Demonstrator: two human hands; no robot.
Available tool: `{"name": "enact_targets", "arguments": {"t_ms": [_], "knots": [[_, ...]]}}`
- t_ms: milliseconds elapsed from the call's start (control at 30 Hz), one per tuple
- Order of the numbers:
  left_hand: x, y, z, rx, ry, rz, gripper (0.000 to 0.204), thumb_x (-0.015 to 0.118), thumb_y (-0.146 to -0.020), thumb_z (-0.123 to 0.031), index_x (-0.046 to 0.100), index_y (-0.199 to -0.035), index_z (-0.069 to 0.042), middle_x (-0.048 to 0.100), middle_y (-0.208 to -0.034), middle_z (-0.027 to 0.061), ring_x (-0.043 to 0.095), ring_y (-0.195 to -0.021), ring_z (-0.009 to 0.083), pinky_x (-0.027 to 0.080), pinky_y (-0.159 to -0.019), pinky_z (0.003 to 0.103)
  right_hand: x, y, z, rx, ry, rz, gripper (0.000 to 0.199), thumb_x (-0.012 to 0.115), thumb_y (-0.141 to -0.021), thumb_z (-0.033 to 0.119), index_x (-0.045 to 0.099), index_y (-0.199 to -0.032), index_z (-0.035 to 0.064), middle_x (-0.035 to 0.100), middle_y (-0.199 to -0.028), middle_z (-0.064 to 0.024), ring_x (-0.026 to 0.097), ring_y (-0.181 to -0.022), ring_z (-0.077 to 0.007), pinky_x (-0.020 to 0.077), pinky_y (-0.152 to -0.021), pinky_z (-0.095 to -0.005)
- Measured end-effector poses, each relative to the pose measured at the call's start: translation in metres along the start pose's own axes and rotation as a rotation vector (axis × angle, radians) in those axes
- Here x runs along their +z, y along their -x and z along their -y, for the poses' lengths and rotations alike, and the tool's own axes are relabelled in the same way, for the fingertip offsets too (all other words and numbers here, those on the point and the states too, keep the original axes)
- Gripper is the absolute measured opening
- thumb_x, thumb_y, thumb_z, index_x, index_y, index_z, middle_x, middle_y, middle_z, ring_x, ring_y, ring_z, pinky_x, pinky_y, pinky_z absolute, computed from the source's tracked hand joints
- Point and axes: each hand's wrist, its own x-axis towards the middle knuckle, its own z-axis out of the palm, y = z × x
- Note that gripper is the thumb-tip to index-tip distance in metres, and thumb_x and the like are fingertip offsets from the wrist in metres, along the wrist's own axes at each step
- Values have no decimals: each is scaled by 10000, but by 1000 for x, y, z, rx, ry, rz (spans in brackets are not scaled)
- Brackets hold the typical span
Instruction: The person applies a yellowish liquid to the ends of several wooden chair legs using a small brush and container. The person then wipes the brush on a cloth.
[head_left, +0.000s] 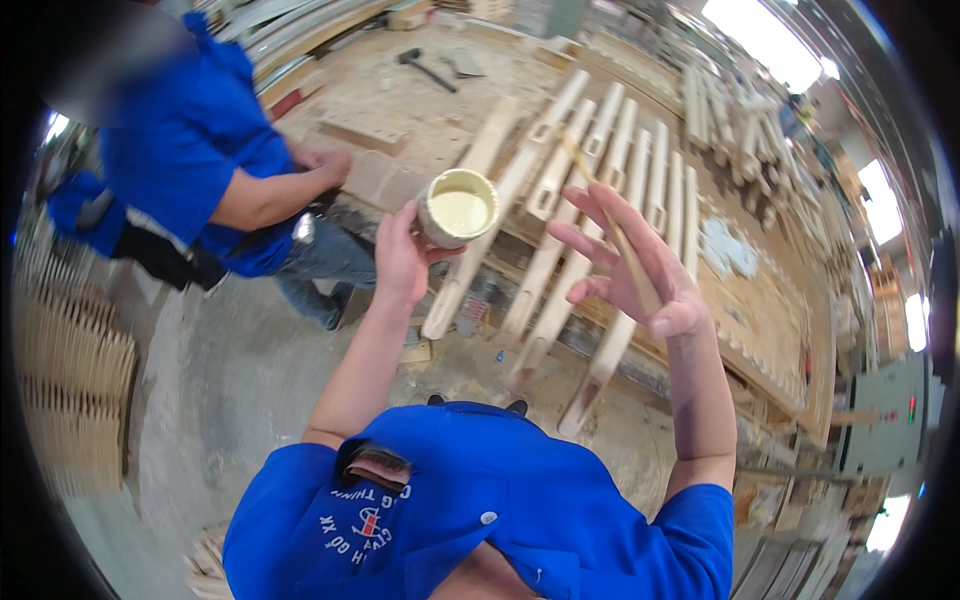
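Your left hand (403, 252) curls around a cup (437, 226); right of it, your right hand (660, 262), fingers spread, holds a stick (634, 266).

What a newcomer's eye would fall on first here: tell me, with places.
Probably the cup of pale yellow liquid in the left hand, near the picture's middle. Right of it, the right hand holds a thin stick in front of a row of slotted wooden bars. A co-worker in blue stands at upper left.
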Motion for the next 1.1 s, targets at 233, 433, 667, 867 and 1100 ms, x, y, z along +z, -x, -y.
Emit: {"name": "enact_targets", "arguments": {"t_ms": [233,433,667,867,1100], "knots": [[-22,-14,-8,80,6,-16,264,457,-947,-255,377,-1008,-11,563,-996,157,655,-797,252,592,-556,390,-24,-24,-14,284,402,-311,250,456,-933,70,482,-1175,18,616,-1079,-108,655,-909,-203,491,-731,-304],[-18,-31,-1,111,-52,-62,255,463,-949,-254,400,-974,-8,569,-953,154,639,-726,217,571,-517,349,-18,-44,-1,295,1561,-306,152,484,-921,149,542,-1058,119,648,-885,-92,638,-809,-233,478,-697,-375],[5,-44,4,85,-144,17,214,429,-960,-221,406,-1035,-21,542,-1047,132,596,-934,208,602,-644,429,-25,-89,22,206,2113,-135,156,546,-869,210,639,-850,85,630,-734,-86,612,-782,-259,483,-689,-397],[17,-58,5,57,-79,17,207,407,-969,-222,374,-1028,-26,510,-1098,133,576,-1007,225,599,-660,450,-53,-106,18,396,1895,-157,192,582,-863,242,669,-857,71,658,-749,-90,640,-754,-237,517,-692,-374],[24,-83,5,125,-95,23,244,424,-969,-240,404,-1012,0,510,-1044,129,573,-959,200,609,-637,404,-89,-86,5,227,1745,-373,131,625,-826,201,662,-885,90,671,-839,-74,626,-843,-237,497,-754,-364]]}}
